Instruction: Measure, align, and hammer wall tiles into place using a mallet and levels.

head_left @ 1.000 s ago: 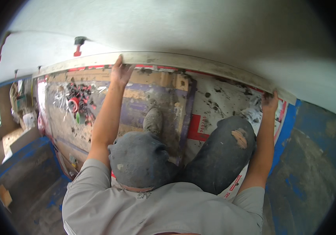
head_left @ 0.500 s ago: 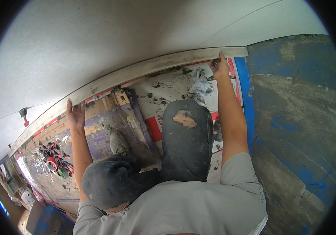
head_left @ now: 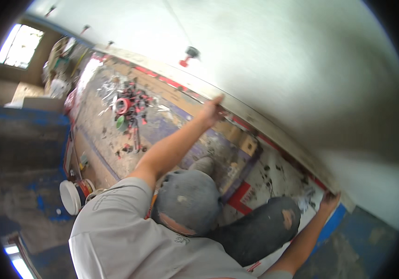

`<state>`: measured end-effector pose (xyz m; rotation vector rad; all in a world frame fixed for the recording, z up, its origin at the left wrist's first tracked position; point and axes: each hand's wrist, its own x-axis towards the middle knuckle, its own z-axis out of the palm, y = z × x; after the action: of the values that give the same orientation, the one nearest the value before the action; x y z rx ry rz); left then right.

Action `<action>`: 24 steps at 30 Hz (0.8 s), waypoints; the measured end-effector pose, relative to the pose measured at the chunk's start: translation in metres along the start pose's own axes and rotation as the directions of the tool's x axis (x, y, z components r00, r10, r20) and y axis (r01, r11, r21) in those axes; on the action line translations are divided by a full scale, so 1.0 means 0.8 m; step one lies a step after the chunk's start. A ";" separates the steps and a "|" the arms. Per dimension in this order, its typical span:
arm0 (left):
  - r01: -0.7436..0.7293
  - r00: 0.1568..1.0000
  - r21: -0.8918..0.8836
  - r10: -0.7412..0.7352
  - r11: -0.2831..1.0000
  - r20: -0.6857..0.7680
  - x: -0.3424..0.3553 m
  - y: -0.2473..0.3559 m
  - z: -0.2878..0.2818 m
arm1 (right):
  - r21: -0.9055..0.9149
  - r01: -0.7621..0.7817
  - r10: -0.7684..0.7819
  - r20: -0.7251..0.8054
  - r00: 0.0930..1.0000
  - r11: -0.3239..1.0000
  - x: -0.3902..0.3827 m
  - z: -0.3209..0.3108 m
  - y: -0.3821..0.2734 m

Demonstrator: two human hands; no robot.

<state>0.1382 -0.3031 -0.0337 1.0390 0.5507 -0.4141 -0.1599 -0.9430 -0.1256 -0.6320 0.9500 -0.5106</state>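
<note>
A long, narrow, pale strip (head_left: 281, 135) runs along the foot of the large white wall panel (head_left: 274, 60). My left hand (head_left: 212, 111) grips its lower edge around the middle, thumb against the front face and fingers mostly hidden below. Near the strip's right end my right hand (head_left: 331, 203) is closed on the same edge, its fingers partly blurred. Red pieces (head_left: 241, 122) show in the gap beneath the strip. A red-and-black knob (head_left: 189, 56) sticks out of the panel's seam above the strip, left of my left hand.
Several red-and-black knobs (head_left: 136, 100) lie heaped on the floor at left, with a red tape roll (head_left: 122, 106) and a green ring (head_left: 121, 123). My bent knees (head_left: 188, 200) rest over dirty cardboard. A white bucket (head_left: 71, 197) stands at left; a crumpled rag (head_left: 305, 199) lies by my right hand.
My view has swung to the left, bringing the window, bucket and far corner into sight. Both hands remain on the strip; any shift of the strip itself is hard to tell.
</note>
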 end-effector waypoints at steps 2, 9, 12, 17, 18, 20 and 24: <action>-0.020 0.999 -0.038 0.018 0.999 -0.036 -0.014 0.007 0.007 | -0.075 0.043 -0.050 -0.088 0.995 0.996 -0.020 0.012 -0.013; 0.010 1.000 -0.069 -0.010 0.998 0.004 -0.016 0.015 0.015 | -0.049 0.057 -0.061 -0.106 0.992 0.997 -0.022 0.039 -0.032; 0.023 1.000 -0.047 -0.023 0.999 0.010 -0.012 0.012 0.015 | -0.060 0.071 -0.076 -0.092 0.993 0.996 -0.018 0.032 -0.031; 0.017 0.999 -0.072 -0.014 0.997 0.043 0.000 0.013 0.006 | -0.032 0.044 -0.044 0.010 0.999 0.999 -0.003 0.021 -0.037; 0.019 0.999 -0.077 -0.016 0.997 0.041 -0.001 0.011 0.003 | -0.037 0.045 -0.045 0.012 0.999 0.998 -0.004 0.026 -0.038; 0.002 1.000 -0.068 -0.001 0.998 0.015 -0.009 0.014 0.011 | -0.033 0.060 -0.061 -0.057 0.996 0.998 -0.013 0.032 -0.033; -0.028 0.999 -0.090 0.031 0.996 0.030 -0.017 0.020 -0.007 | -0.004 0.069 -0.069 -0.055 0.996 0.998 -0.053 0.050 -0.032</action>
<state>0.1351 -0.2900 -0.0162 0.9518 0.5204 -0.3757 -0.1492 -0.9228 -0.0665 -0.6573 0.9832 -0.5915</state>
